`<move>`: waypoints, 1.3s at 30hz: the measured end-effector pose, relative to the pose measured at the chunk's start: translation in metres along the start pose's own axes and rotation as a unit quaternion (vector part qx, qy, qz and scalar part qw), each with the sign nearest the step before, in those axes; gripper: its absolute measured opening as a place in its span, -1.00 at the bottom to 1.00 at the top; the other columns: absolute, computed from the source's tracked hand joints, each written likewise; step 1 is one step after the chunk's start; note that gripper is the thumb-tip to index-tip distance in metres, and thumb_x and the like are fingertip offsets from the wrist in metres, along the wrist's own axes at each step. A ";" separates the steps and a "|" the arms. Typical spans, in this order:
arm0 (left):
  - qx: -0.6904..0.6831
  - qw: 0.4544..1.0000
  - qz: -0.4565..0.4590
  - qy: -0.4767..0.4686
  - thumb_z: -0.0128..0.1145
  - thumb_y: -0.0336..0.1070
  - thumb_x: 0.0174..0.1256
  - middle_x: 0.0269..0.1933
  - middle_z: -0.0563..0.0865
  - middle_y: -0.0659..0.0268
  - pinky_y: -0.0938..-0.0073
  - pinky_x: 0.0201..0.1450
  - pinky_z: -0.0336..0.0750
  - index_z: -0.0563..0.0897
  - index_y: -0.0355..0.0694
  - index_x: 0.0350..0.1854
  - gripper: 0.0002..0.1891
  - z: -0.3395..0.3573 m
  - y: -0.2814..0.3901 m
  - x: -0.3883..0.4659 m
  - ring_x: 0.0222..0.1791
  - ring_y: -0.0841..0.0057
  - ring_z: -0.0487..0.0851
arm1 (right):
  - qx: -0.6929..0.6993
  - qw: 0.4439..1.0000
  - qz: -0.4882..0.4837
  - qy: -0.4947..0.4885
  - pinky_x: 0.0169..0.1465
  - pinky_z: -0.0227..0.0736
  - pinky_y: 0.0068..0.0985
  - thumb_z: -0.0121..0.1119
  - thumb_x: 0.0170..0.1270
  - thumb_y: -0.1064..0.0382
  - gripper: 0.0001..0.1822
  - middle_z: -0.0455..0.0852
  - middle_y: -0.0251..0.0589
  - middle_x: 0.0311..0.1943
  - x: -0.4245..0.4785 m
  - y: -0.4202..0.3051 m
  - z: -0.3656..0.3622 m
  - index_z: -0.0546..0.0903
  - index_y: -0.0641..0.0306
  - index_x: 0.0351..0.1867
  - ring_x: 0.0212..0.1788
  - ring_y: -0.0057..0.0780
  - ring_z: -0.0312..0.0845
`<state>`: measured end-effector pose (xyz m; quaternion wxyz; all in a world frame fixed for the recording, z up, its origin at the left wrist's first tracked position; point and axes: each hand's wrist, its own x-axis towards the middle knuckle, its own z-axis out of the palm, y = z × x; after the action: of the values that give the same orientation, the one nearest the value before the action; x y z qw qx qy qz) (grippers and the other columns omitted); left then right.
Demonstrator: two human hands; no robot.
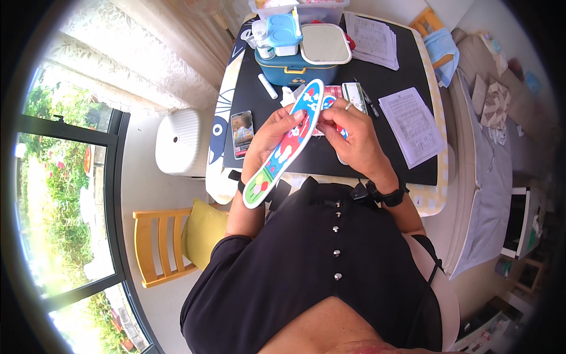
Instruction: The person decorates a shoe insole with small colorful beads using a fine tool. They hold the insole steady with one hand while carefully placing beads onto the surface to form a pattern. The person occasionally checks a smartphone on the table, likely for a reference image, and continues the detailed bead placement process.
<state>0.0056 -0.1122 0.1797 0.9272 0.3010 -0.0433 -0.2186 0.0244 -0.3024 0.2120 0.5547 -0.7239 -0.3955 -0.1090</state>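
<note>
A shoe insole with a printed, colourful pattern and a white rim (287, 150) is held up aslant in my left hand (275, 128), thumb on its face. My right hand (353, 132) is at the insole's right edge, thumb and forefinger pinched together; whether a needle or thread is between them is too small to tell. Beneath and behind my right hand lies a second patterned insole (328, 101), mostly hidden. A red checked cloth (334, 91) lies on the black table mat (287, 166) behind both hands.
Around the mat are a phone (242, 135), a white marker-like tube (268, 86), a blue case (283, 73) bearing boxes and a white-rimmed mirror (326, 44), pens (370, 104) and printed sheets (412, 126). A wooden chair (166, 245) with a cushion stands left, a sofa (482, 177) right.
</note>
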 end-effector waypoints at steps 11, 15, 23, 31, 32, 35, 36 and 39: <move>0.078 0.995 0.024 0.064 0.24 -0.35 0.24 -0.19 0.74 0.17 0.68 -0.24 0.65 0.53 -0.41 0.05 -0.62 0.007 -0.009 0.004 -0.32 0.59 0.75 | 0.022 0.998 0.054 0.003 -0.33 0.41 -0.60 0.14 0.09 0.64 -0.86 0.58 -0.19 -0.40 -0.010 0.006 -0.005 0.58 0.42 -0.33 -0.38 -0.50 0.55; 0.089 0.993 0.019 0.078 0.24 -0.34 0.25 -0.21 0.74 0.19 0.68 -0.27 0.65 0.53 -0.41 0.06 -0.62 0.009 -0.009 0.005 -0.34 0.61 0.75 | 0.011 0.997 0.071 0.010 -0.32 0.43 -0.62 0.14 0.10 0.64 -0.86 0.58 -0.20 -0.37 -0.012 0.011 -0.002 0.58 0.43 -0.31 -0.37 -0.53 0.56; 0.114 0.987 0.009 0.110 0.19 -0.34 0.29 -0.29 0.75 0.20 0.70 -0.35 0.65 0.57 -0.40 -0.05 -0.73 0.001 -0.015 0.005 -0.41 0.62 0.74 | 0.156 0.978 0.130 0.050 -0.33 0.45 -0.54 0.17 0.06 0.62 -0.75 0.57 -0.17 -0.42 -0.016 0.015 0.005 0.45 0.38 -0.23 -0.38 -0.41 0.58; 0.185 0.957 0.056 0.215 0.21 -0.32 0.29 -0.35 0.75 0.22 0.69 -0.41 0.60 0.63 -0.38 -0.20 -0.80 0.005 -0.022 0.011 -0.47 0.64 0.71 | -0.230 0.970 -0.048 0.063 -0.02 0.41 -0.35 0.17 0.10 0.53 -0.86 0.54 -0.10 -0.24 -0.012 0.013 0.006 0.54 0.40 -0.28 -0.11 -0.12 0.48; 0.193 0.956 0.059 0.212 0.18 -0.32 0.31 -0.35 0.74 0.23 0.69 -0.42 0.59 0.63 -0.38 -0.21 -0.81 0.006 -0.024 0.011 -0.47 0.65 0.70 | -0.229 0.972 -0.041 0.035 0.05 0.36 -0.32 0.15 0.05 0.54 -0.87 0.54 -0.13 -0.22 -0.014 0.016 0.008 0.57 0.37 -0.33 -0.04 -0.16 0.43; 0.214 0.953 0.049 0.209 0.13 -0.35 0.33 -0.26 0.73 0.22 0.67 -0.35 0.61 0.60 -0.38 -0.14 -0.81 0.008 -0.026 0.009 -0.39 0.64 0.70 | -0.227 0.972 -0.033 0.043 0.04 0.35 -0.31 0.13 -0.01 0.52 -0.86 0.52 -0.11 -0.25 -0.019 0.024 0.012 0.53 0.39 -0.36 -0.09 -0.15 0.44; 0.223 0.954 0.036 0.197 0.10 -0.35 0.36 -0.24 0.72 0.25 0.67 -0.35 0.60 0.57 -0.37 -0.10 -0.80 0.009 -0.026 0.007 -0.39 0.65 0.69 | -0.229 0.972 -0.042 0.038 0.03 0.36 -0.32 0.12 -0.01 0.52 -0.86 0.52 -0.09 -0.24 -0.020 0.026 0.012 0.52 0.39 -0.36 -0.09 -0.15 0.43; 0.273 0.939 0.036 0.205 0.09 -0.32 0.37 -0.26 0.71 0.28 0.68 -0.35 0.57 0.54 -0.35 -0.09 -0.80 -0.003 -0.033 0.006 -0.40 0.67 0.67 | -0.188 0.980 -0.062 0.031 0.03 0.36 -0.31 0.11 -0.02 0.51 -0.84 0.51 -0.04 -0.22 -0.022 0.030 0.011 0.49 0.40 -0.34 -0.06 -0.13 0.42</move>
<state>-0.0010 -0.1369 0.1580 0.8052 0.5795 0.0791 -0.0984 0.0280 -0.3049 0.1738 0.4125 -0.7859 -0.3945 -0.2379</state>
